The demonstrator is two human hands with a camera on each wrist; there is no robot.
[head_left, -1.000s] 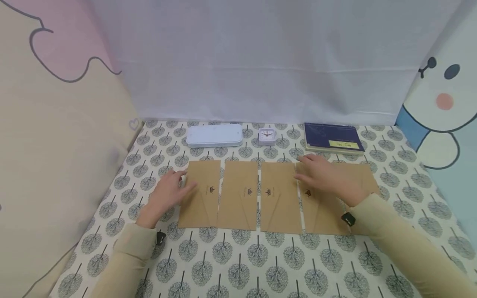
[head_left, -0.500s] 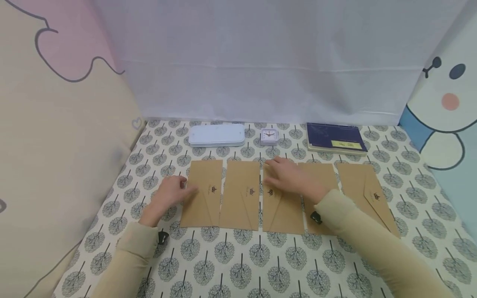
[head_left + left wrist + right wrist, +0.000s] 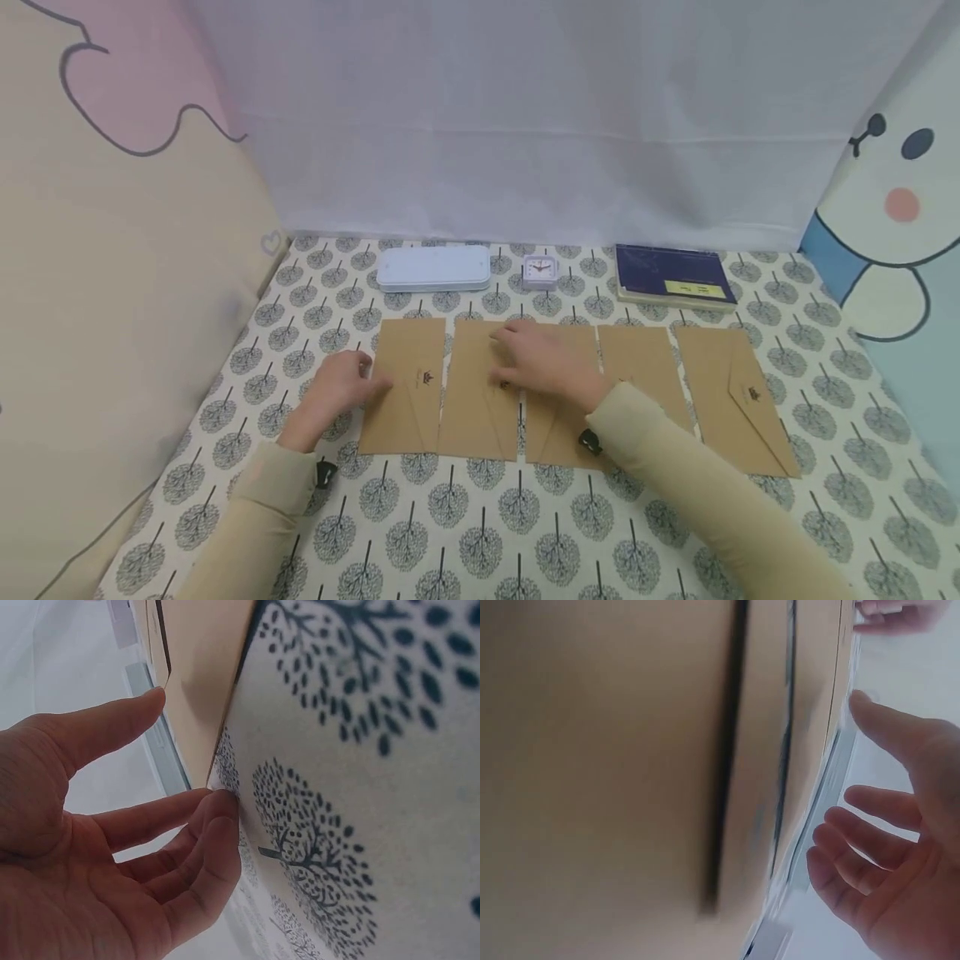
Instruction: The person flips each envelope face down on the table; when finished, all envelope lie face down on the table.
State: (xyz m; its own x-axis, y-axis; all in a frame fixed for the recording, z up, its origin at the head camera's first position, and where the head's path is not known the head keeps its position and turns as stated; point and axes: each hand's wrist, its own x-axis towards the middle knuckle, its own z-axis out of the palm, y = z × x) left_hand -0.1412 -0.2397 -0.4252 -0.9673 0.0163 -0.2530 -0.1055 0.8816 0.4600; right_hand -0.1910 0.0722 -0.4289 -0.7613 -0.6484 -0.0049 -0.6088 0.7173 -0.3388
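Several brown kraft envelopes lie flat in a side-by-side row, each with a pointed flap; small dark crown prints show on some. My left hand (image 3: 337, 387) is by the left edge of the leftmost envelope (image 3: 401, 354). In the left wrist view, its thumb reaches over that envelope (image 3: 199, 682), fingers loosely bent near the tablecloth and gripping nothing. My right hand (image 3: 543, 362) is over the second envelope (image 3: 468, 408) and third envelope (image 3: 573, 437), partly hiding both. The right wrist view shows that hand (image 3: 896, 817) with spread, relaxed fingers and nothing between them.
Behind the row stand a pale blue tin case (image 3: 433, 268), a small lilac alarm clock (image 3: 540, 272) and a dark blue book (image 3: 671, 275) with a yellow label. To the right lie the fourth envelope (image 3: 637, 358) and fifth envelope (image 3: 705, 392). A tree-print cloth (image 3: 517, 525) covers the table.
My right hand has moved left along the row, from the fourth envelope past the third to the second, uncovering the fifth. My left hand stays almost in place. The envelopes keep their positions.
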